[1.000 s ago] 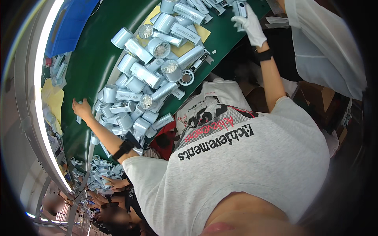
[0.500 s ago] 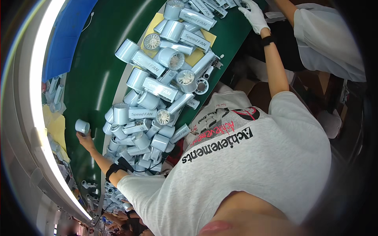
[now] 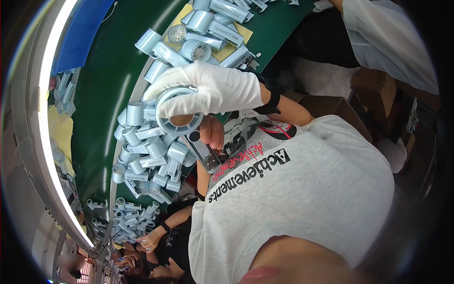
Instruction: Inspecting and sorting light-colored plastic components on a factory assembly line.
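My right hand (image 3: 213, 87), in a white glove with a black wristband, is closed over a round pale blue fan housing (image 3: 182, 124) held above the belt's near edge. Just below it my bare left hand (image 3: 213, 132) grips a pale blue handle with a dark strip (image 3: 202, 150) that runs down from the ring. Ring and handle look like one hand-held fan body; the joint is hidden by my fingers. Under and behind both hands lies a pile of similar pale blue fan bodies (image 3: 149, 156).
The pile rests on a green conveyor belt (image 3: 101, 90). More fan bodies lie on a yellow sheet (image 3: 239, 45) farther along. A person in white (image 3: 388, 42) stands at top right. A co-worker's hands (image 3: 151, 239) work over small parts at lower left. A blue bin (image 3: 80, 33) sits beyond the belt.
My right hand has come back from the far end of the belt, now holding a fan housing. My left hand has left the belt and closed on the handle under it.
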The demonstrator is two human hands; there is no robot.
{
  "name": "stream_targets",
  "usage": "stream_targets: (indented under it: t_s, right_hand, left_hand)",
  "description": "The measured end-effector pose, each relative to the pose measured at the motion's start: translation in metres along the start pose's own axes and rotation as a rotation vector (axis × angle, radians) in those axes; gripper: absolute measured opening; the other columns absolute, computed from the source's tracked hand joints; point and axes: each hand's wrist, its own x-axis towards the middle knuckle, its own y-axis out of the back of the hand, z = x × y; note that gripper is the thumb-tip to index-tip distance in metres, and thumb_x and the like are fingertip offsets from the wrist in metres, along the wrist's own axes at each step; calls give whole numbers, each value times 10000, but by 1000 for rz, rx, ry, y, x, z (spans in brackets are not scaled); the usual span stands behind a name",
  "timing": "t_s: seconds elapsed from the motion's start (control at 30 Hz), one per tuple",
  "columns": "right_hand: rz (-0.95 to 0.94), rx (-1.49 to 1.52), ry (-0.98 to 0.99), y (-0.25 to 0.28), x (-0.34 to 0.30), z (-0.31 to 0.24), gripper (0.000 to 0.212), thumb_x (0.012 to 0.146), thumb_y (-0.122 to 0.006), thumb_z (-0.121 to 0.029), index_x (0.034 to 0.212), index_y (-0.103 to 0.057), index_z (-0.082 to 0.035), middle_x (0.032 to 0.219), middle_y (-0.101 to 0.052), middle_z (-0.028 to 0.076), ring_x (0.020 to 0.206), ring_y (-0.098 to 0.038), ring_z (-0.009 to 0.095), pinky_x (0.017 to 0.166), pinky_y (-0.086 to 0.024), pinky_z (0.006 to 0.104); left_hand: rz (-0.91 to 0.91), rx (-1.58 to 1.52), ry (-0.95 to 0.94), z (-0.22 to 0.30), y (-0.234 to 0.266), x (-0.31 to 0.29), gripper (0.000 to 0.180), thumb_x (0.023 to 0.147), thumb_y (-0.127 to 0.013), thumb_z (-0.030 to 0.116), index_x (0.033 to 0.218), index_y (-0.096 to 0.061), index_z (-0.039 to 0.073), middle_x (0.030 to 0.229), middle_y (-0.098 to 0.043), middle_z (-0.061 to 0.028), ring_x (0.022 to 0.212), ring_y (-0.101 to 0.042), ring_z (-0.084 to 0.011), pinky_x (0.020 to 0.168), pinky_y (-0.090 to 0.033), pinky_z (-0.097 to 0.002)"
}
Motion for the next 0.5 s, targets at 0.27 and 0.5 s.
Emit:
stream_targets:
  t_s: [0.27,0.5]
  right_hand:
    - [142,237,-98,44,-38,76,346,825,-616,-258,1105,-590,-55,967,-631,52,856,-596,109,739,-489,222]
    - [279,260,46,30,-40,64,386,719,-737,-178,1068,-611,-73,990,-617,55,905,-582,139,787,-481,253]
  left_hand:
    - [1082,899,220,-33,-30,11,571,891,-382,520,1025,-435,-33,782,-538,-146,396,-497,-172,306,-408,-253]
    - [1064,1821,201,-47,-35,21,712,694,-696,-27,1250,-252,8,1125,-474,-163,1053,-487,-224,894,-381,-312]
